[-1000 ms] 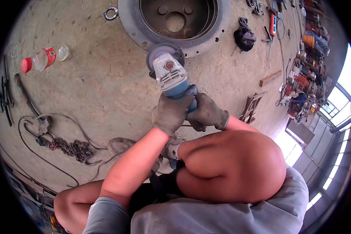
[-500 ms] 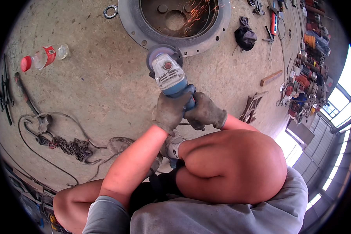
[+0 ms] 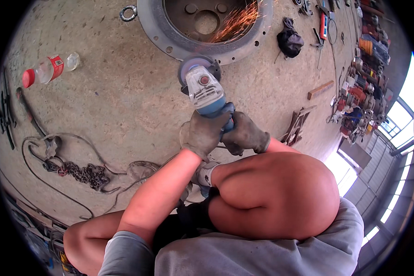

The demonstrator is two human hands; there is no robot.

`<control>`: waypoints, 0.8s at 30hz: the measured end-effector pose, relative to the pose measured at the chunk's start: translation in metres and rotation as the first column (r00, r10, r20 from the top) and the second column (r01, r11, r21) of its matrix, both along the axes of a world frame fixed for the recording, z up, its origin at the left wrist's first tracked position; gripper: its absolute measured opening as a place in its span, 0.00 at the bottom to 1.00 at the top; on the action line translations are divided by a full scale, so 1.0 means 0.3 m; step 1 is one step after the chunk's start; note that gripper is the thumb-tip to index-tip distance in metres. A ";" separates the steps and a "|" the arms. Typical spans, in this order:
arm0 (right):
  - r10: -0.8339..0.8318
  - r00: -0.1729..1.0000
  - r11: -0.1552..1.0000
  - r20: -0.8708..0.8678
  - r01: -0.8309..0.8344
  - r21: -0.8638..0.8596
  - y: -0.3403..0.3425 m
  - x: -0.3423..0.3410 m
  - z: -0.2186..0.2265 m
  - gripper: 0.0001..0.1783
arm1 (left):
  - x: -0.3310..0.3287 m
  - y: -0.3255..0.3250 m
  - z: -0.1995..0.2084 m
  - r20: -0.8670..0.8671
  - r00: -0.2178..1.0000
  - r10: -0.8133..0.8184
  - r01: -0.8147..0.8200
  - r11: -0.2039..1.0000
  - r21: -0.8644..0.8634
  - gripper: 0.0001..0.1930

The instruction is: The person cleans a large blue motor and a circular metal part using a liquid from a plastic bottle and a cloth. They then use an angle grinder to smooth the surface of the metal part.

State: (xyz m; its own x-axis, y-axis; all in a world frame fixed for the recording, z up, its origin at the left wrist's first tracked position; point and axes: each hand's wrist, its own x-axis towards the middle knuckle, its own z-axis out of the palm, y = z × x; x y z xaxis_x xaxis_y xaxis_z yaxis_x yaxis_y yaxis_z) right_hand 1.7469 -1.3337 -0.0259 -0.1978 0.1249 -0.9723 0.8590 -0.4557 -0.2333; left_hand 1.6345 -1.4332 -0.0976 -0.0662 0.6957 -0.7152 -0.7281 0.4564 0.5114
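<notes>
An angle grinder [image 3: 208,94] with a pale gear head and blue body is gripped in both gloved hands. My left hand [image 3: 204,132] wraps round its body from the left, and my right hand [image 3: 246,133] closes on the rear from the right. Its disc [image 3: 193,69], partly under a dark guard, meets the near rim of a big round metal flange [image 3: 158,39]. Orange sparks [image 3: 238,22] stream over the flange's hollow toward the upper right. The exact contact point is hidden by the grinder head.
On the concrete floor at left lie a plastic bottle [image 3: 49,69], a hammer [image 3: 32,112] and a heap of chain [image 3: 85,175] with cable. To the right are a black cloth bundle [image 3: 290,41], a wooden block [image 3: 320,90] and a small frame [image 3: 299,124]. Machine parts [image 3: 359,94] line the far right.
The grinder and both hands have shifted slightly right and nearer to me along the flange's rim. The spark stream is denser and brighter.
</notes>
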 end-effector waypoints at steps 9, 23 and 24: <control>0.114 0.985 0.969 -0.126 -0.082 0.234 -0.038 0.040 -0.042 0.28 | -0.047 0.015 0.060 -0.053 0.988 -0.148 0.140 0.982 -0.129 0.17; -0.010 0.998 0.994 -0.062 0.017 0.109 -0.052 0.105 -0.010 0.23 | -0.055 0.052 0.116 -0.004 0.943 -0.334 0.331 0.936 -0.119 0.20; -0.012 0.997 0.994 -0.078 0.021 0.110 -0.062 0.131 -0.001 0.26 | -0.053 0.060 0.138 -0.006 0.921 -0.390 0.386 0.914 -0.127 0.21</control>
State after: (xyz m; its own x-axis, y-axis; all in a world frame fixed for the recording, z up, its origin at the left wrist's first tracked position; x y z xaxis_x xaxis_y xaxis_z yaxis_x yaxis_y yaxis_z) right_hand 1.7861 -1.3522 -0.0262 -0.2688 0.2348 -0.9341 0.8290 -0.4374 -0.3485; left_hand 1.6184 -1.4152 -0.0562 0.1685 0.5797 -0.7973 -0.4662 0.7595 0.4537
